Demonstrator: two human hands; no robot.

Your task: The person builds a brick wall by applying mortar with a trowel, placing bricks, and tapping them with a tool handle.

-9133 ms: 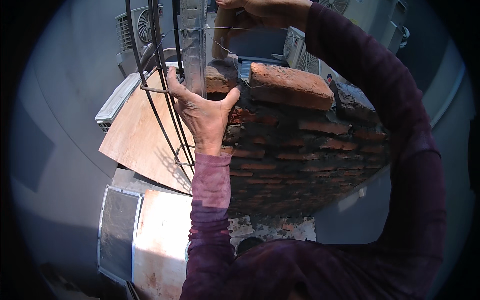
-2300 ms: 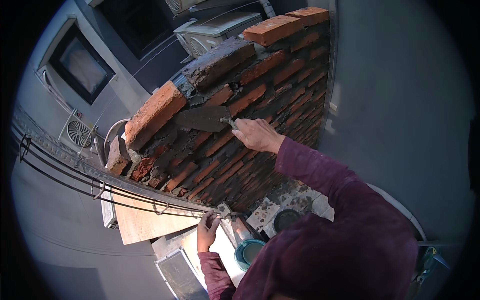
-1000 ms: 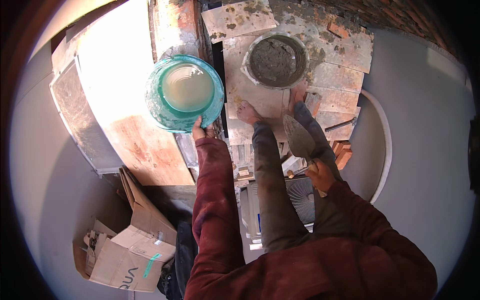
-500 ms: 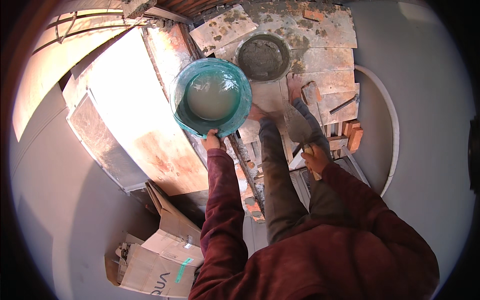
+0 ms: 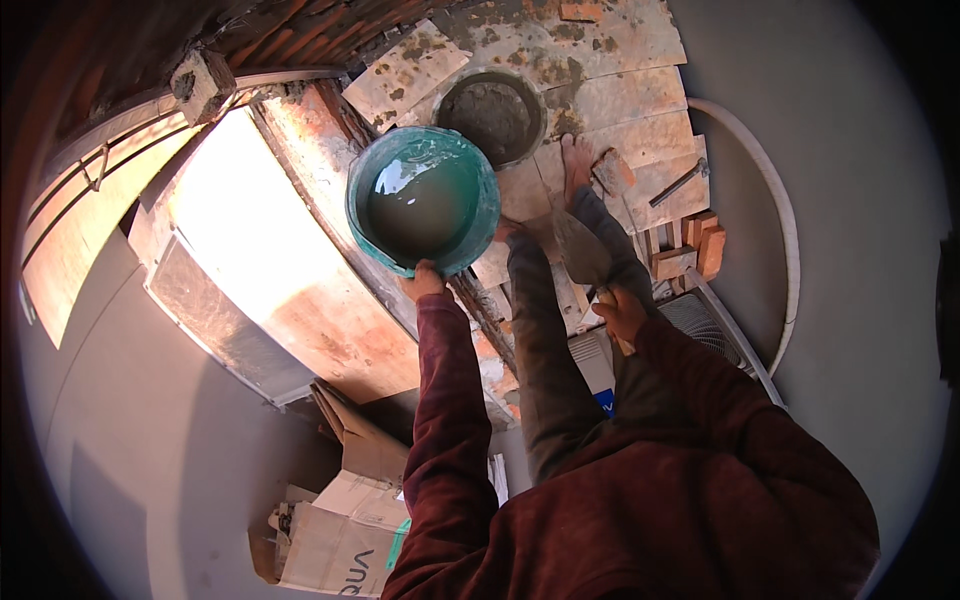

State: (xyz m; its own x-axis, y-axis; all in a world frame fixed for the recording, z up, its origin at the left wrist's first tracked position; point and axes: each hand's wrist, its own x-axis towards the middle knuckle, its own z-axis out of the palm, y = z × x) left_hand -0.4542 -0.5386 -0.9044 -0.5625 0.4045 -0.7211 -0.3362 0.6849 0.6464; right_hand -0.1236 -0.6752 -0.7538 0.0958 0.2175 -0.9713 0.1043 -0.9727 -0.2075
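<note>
My left hand (image 5: 426, 282) grips the near rim of a green-blue bucket (image 5: 484, 215) with cloudy water (image 5: 415, 215) in it. Part of the bucket overlaps the near-left rim of a second bucket, which holds grey mortar (image 5: 490, 118). My right hand (image 5: 622, 314) is wrapped round the wooden handle of a pointed trowel (image 5: 581, 250). The trowel's blade points away from me, above my right shin, and has a dull grey coating.
My bare feet stand on mortar-spotted boards (image 5: 640, 100). To the right lie a brick piece (image 5: 613, 173), a hammer (image 5: 679, 184), stacked bricks (image 5: 708, 245) and a pale hose (image 5: 775, 210). A plywood sheet (image 5: 330, 330) and an open cardboard box (image 5: 335, 540) are at left.
The view has shifted, showing more of the brickwork at upper left. The water bucket has come nearer the mortar bucket, and its water surface has moved. Both grips stay the same.
</note>
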